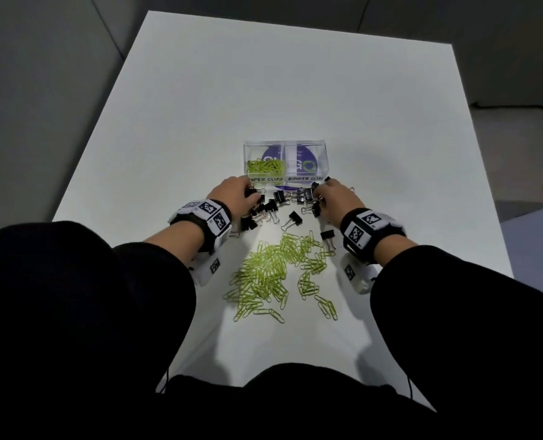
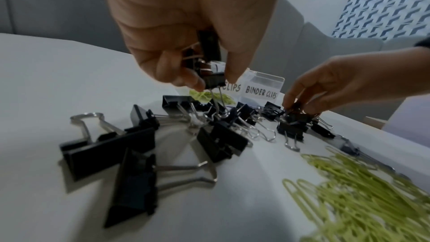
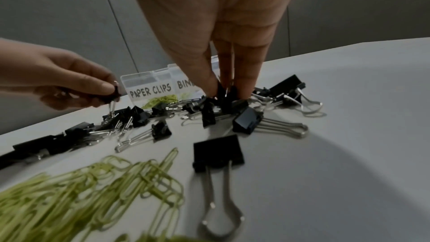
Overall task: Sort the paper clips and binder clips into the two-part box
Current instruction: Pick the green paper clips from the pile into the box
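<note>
1. Black metal binder clips (image 1: pixel 271 211) with silver wire handles are scattered just near of the clear two-part plastic box (image 1: pixel 285 161), presumably for short transfers.
2. One clip is pinched by the left hand (image 2: pixel 186 47); another is pinched in the pile by the right hand (image 3: pixel 223 43).
3. Lime-green wire paper clips (image 1: pixel 279 271) are heaped nearer; a few are seen in the left compartment.

Right hand (image 3: pixel 223 30) fingertips pinched black binder clips (image 3: pixel 227 97) on white table (image 3: pixel 349 135), left hand (image 3: pixel 58 80) gripped another binder clip (image 3: pixel 114 95) leftward, labelled clear box (image 3: pixel 151 87) behind both, green paper clips (image 3: pixel 81 194) nearer the wrist.
</note>
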`<move>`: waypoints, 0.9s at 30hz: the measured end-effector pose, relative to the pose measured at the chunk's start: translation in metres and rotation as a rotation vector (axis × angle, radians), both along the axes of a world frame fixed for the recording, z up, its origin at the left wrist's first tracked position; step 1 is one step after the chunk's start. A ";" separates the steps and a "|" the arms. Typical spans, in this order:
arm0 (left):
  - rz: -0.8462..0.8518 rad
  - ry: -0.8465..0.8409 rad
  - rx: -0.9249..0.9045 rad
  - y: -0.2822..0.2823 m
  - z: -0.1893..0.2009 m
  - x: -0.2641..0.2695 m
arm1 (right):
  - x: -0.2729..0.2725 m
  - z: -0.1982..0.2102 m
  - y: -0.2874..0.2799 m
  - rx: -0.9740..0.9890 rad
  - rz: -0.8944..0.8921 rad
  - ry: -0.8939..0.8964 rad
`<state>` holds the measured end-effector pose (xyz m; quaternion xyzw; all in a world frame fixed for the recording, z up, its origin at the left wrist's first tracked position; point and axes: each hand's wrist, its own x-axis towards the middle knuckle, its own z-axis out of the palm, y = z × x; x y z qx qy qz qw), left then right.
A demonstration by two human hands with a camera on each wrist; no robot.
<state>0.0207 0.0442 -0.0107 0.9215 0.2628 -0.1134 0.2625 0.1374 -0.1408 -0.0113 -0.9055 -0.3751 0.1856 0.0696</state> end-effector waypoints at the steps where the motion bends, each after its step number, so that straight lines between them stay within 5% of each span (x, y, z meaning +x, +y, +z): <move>1: 0.012 -0.011 -0.014 0.000 -0.002 0.000 | -0.001 -0.001 0.001 -0.007 0.008 -0.028; 5: -0.064 -0.004 0.043 0.000 -0.004 -0.010 | -0.013 0.003 -0.008 0.001 0.079 -0.137; 9: -0.249 -0.088 0.182 -0.003 0.012 -0.032 | -0.030 0.009 -0.031 -0.086 0.153 0.007; 14: -0.569 0.222 0.078 -0.015 0.007 -0.091 | -0.061 0.013 -0.074 -0.409 0.320 0.277; 18: -0.554 0.256 0.000 -0.028 -0.010 -0.123 | -0.086 0.004 -0.090 -0.530 0.361 0.241; 23: -0.447 0.080 -0.121 -0.056 -0.019 -0.122 | -0.104 -0.002 -0.067 -0.418 0.340 0.187; 27: -0.457 0.036 -0.018 -0.066 -0.011 -0.112 | -0.104 0.004 -0.050 -0.292 0.295 0.089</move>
